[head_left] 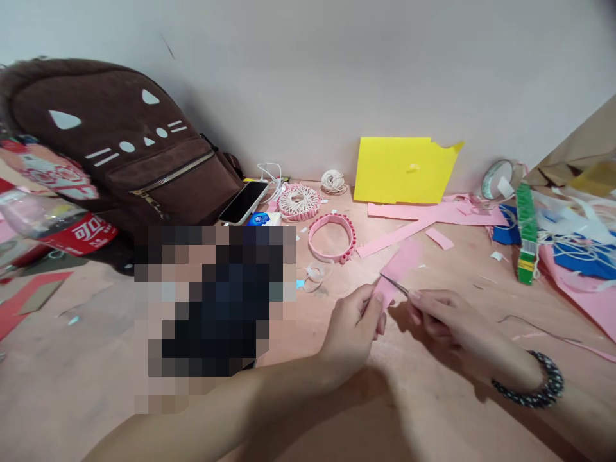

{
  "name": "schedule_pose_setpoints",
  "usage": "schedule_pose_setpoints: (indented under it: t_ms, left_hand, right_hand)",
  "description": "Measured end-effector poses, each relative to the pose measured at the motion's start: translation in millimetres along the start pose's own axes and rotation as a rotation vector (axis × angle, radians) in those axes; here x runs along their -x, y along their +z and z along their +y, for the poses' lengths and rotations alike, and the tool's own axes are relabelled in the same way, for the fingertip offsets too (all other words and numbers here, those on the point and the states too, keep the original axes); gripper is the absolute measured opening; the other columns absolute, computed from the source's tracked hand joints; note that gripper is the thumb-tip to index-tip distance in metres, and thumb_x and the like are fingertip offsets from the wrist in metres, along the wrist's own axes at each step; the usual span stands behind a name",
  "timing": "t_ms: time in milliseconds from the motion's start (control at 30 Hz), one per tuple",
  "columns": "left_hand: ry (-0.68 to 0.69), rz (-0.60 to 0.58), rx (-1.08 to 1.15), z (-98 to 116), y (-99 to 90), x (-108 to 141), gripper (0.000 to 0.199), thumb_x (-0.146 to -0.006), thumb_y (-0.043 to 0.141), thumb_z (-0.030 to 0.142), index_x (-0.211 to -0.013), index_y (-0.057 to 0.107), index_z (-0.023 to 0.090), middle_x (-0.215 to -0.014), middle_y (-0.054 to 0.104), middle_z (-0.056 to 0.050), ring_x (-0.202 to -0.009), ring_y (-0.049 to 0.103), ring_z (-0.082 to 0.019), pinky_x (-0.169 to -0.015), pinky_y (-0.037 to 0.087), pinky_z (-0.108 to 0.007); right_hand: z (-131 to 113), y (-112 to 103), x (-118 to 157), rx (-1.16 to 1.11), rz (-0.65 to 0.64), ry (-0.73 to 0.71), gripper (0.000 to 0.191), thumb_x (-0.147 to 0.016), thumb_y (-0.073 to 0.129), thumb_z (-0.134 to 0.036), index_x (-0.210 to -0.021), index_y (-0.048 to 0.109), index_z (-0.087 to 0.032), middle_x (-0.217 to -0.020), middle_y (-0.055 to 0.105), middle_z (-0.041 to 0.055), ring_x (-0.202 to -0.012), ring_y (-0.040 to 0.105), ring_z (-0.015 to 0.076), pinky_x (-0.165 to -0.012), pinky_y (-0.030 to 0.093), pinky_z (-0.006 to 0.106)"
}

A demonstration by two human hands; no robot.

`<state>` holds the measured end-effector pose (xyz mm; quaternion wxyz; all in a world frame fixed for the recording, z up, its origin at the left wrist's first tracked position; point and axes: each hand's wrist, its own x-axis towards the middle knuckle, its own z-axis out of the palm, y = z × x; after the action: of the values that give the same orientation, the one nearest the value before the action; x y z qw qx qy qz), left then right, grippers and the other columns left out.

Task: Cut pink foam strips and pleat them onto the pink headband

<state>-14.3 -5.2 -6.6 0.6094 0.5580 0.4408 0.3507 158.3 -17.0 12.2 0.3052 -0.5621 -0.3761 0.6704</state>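
Note:
My left hand [357,324] pinches the lower end of a pink strip [400,260], paper or felt, whose far end is blurred. In my right hand [445,317] is a pair of scissors [394,284]; the thin dark blades lie across the strip and the handles are hidden by my fingers. Beyond both hands, a pink ring [312,247] with small rolled pieces along one side stands on the table. A loose short pink piece [439,239] and long pink strips [399,235] lie just past the strip I hold.
A brown backpack [110,128] and cola bottle [91,232] stand left, near a phone [244,202]. A pink ring strung with white cord [299,202] lies behind. Yellow card [407,173] leans on the wall. Right are a tape roll [496,179] and green packet [527,231]. One table patch is pixelated.

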Motion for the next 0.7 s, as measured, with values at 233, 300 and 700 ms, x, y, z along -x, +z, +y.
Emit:
schedule_pose_setpoints:
  t_ms: [233,300,700]
  left_hand:
    - [-0.008,-0.005,-0.002,1.9,0.5,2.6,0.031,-0.096,0.036,0.041,-0.078,0.049,0.019,-0.059,0.047,0.004,-0.051,0.041,-0.009,-0.054,0.034,-0.021]
    - [0.002,-0.054,-0.058,1.5,0.6,4.3,0.028,-0.095,0.038,0.039,-0.079,0.050,0.019,-0.060,0.049,0.004,-0.053,0.044,-0.010,-0.056,0.036,-0.022]
    - [0.018,-0.186,-0.132,2.9,1.1,7.5,0.035,-0.096,0.036,0.040,-0.078,0.056,0.018,-0.057,0.053,0.002,-0.053,0.047,-0.010,-0.056,0.036,-0.021]
  right_hand:
    - [1.7,-8.8,-11.7,-0.312,0.143,-0.119,0.041,-0.082,0.052,-0.061,-0.072,0.050,-0.021,-0.047,0.023,-0.0102,-0.039,0.012,0.0054,-0.035,0.010,0.020]
    - [2.2,-5.9,-10.2,-0.214,0.148,-0.175,0.037,-0.079,0.059,-0.057,-0.079,0.053,-0.021,-0.050,0.035,-0.0087,-0.039,0.018,0.0048,-0.035,0.013,0.020]
    - [5.6,-3.7,-4.5,-0.141,0.277,-0.278,0.039,-0.076,0.071,-0.048,-0.070,0.043,-0.021,-0.052,0.030,-0.0083,-0.045,0.020,0.0066,-0.041,0.015,0.022]
